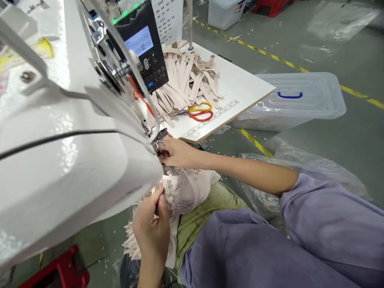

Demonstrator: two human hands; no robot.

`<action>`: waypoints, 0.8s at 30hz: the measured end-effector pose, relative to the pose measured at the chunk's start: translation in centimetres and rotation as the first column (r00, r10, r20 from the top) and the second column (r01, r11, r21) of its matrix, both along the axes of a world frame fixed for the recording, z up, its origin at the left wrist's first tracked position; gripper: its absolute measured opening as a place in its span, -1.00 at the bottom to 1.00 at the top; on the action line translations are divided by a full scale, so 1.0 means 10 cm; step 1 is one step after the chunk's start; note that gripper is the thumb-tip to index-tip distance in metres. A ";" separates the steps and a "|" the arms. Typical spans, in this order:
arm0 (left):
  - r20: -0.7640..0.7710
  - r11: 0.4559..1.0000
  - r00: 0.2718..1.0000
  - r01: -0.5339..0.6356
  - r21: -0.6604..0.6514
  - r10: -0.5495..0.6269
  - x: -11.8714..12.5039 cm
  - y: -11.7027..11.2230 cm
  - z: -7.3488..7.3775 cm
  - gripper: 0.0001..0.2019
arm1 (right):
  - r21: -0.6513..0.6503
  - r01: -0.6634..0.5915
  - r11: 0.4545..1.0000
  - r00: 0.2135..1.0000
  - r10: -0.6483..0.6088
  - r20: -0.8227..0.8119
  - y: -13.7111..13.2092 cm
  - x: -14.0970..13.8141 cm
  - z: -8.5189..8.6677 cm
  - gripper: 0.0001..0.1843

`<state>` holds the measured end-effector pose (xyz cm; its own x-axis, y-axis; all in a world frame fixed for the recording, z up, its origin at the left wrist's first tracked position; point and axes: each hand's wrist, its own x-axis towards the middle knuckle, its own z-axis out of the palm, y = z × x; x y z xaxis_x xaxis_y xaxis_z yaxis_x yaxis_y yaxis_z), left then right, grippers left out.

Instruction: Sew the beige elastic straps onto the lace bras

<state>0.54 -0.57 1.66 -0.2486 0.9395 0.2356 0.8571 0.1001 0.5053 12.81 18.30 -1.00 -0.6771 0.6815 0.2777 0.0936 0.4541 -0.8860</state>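
Observation:
A white sewing machine (60, 160) fills the left of the view, its needle area (157, 142) at centre. My right hand (177, 153) reaches in under the needle, fingers pressed together on the pale pink lace fabric (187, 190) there. My left hand (151, 228) is lower, nearer me, fingers closed and pinching the edge of the same lace fabric, which drapes down over my lap.
A black control panel (144, 48) with a lit screen sits on the machine. A heap of beige fabric strips (186, 80) and yellow-and-red scissors (199, 112) lie on the white table (240, 86). A clear plastic bin (297, 100) stands on the floor, plastic bags (300, 172) beside it.

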 end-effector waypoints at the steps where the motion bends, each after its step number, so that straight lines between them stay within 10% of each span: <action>1: 0.001 1.000 1.000 -0.007 0.009 0.007 0.01 -0.01 0.00 -0.75 | 0.002 0.008 1.000 1.000 -0.008 0.001 -0.01 -0.01 0.00 -0.95; 14: -0.215 0.989 0.972 0.112 0.092 -0.090 0.05 -0.02 -0.11 -0.77 | -0.003 0.000 1.000 0.998 0.000 -0.057 -0.02 0.02 -0.11 -0.97; 24: -0.221 0.995 0.974 -0.015 0.097 0.036 0.05 -0.07 -0.18 -0.67 | -0.006 -0.005 1.000 0.995 0.005 -0.102 -0.04 0.09 -0.08 -0.93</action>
<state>1.08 -1.25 -0.18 -0.2036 0.9046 0.3745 0.9469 0.0847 0.3102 13.66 17.88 -1.79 -0.6487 0.6801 0.3417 0.0002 0.4491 -0.8935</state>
